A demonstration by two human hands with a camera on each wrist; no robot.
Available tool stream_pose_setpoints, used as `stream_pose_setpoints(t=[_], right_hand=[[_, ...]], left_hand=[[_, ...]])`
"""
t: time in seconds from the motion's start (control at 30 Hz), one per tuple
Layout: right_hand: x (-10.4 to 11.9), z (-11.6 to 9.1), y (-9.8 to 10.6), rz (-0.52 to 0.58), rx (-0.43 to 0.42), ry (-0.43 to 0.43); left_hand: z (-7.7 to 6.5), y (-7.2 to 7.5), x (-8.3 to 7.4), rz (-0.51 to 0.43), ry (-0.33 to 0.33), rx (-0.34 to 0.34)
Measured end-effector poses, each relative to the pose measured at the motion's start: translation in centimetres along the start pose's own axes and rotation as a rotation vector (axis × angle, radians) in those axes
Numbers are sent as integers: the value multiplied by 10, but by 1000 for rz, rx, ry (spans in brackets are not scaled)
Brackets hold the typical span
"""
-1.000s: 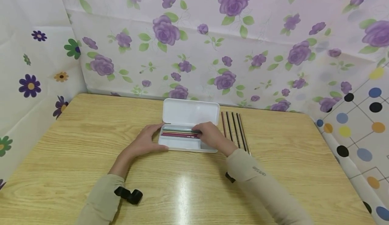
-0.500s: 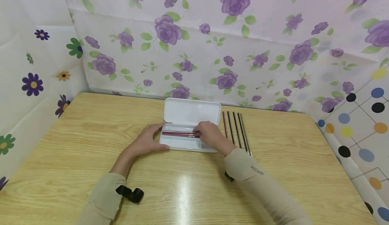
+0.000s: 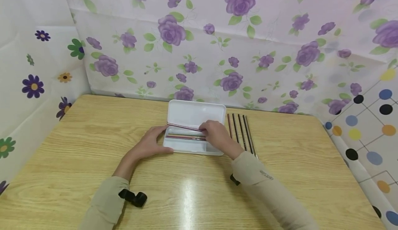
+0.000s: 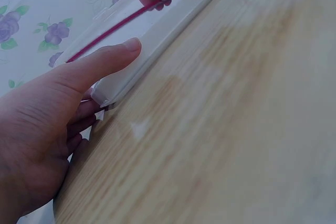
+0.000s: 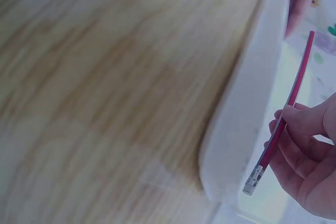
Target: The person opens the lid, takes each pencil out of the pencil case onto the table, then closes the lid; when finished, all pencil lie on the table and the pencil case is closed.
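- Wood-grain table (image 3: 295,161), flowered backdrop (image 3: 199,47).
- Red pencil (image 5: 270,149): above the open white case (image 3: 194,114), pinched between thumb and fingers of the right hand (image 3: 215,135); presumably light, stiff, smooth; best held mid-shaft.
- Left hand (image 3: 149,143): thumb and fingers curved around the case's left end.

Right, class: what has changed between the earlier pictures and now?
The right hand has risen, lifting a red pencil out of the white case. The left hand still holds the case's left end; the open lid and row of pencils haven't moved.
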State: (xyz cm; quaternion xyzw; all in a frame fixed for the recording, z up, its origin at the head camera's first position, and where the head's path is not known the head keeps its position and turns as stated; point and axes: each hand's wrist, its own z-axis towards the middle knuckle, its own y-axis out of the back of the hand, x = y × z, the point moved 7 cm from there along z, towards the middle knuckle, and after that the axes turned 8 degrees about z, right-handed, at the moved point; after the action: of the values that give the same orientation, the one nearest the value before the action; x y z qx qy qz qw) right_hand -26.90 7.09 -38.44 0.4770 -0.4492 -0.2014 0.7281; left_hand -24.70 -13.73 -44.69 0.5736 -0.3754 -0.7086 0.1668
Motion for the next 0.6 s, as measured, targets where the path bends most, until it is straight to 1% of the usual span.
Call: stream_pose_setpoints(t=[0.17, 0.3, 0.43, 0.6], right_hand=[[-2, -5, 12, 103, -37, -16], [-10, -11, 22, 195, -62, -61], [-26, -20, 32, 285, -87, -140], [-48, -37, 46, 334, -137, -223]], left_hand=[[0, 0, 1, 1, 6, 1], [1, 0, 1, -12, 8, 2], [1, 0, 1, -8, 7, 2], [1, -2, 1, -7, 4, 8]])
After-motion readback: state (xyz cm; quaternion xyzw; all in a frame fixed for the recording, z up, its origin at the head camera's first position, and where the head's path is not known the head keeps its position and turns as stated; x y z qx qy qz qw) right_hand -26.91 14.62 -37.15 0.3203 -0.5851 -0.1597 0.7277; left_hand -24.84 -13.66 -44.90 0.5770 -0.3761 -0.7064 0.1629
